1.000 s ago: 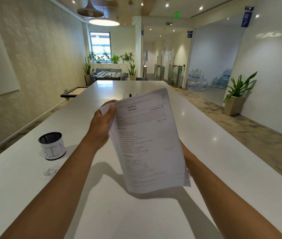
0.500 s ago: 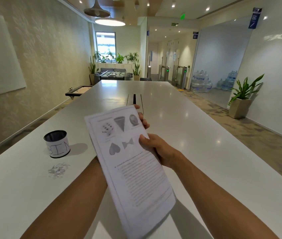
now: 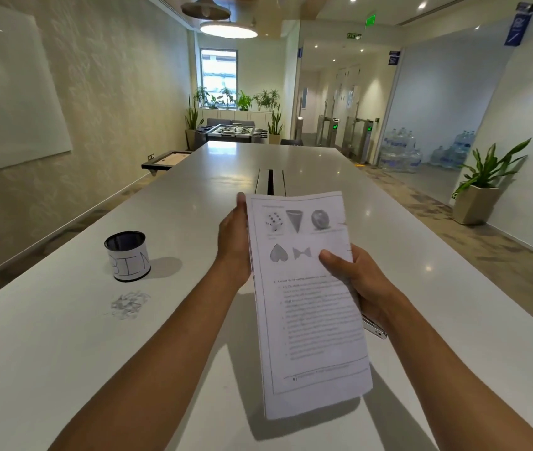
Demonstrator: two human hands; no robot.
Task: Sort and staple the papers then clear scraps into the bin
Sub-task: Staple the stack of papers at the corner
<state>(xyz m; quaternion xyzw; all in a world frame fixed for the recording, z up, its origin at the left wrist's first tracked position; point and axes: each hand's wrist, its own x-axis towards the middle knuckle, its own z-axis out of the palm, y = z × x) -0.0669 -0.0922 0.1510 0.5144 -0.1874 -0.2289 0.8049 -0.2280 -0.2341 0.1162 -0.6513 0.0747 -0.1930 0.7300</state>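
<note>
I hold a stack of printed papers (image 3: 310, 314) upright above the long white table (image 3: 63, 353); the top page shows a die, a cone, a ball, a heart and a bow shape. My left hand (image 3: 234, 242) grips the stack's upper left edge from behind. My right hand (image 3: 356, 278) clamps the right edge, thumb on the front. A silvery object, maybe a stapler (image 3: 374, 328), pokes out under my right hand. A small black cup labelled BIN (image 3: 127, 256) stands to the left on the table, with a little heap of paper scraps (image 3: 128, 302) in front of it.
A cable slot (image 3: 270, 182) runs along the table's middle beyond the papers. A potted plant (image 3: 480, 193) stands on the floor at the right. Water bottles, turnstiles and a foosball table are far off at the back.
The stack has been flipped from the science title page to the page with shapes. My left hand moved from behind the stack to its upper left edge; my right hand slid down the right edge.
</note>
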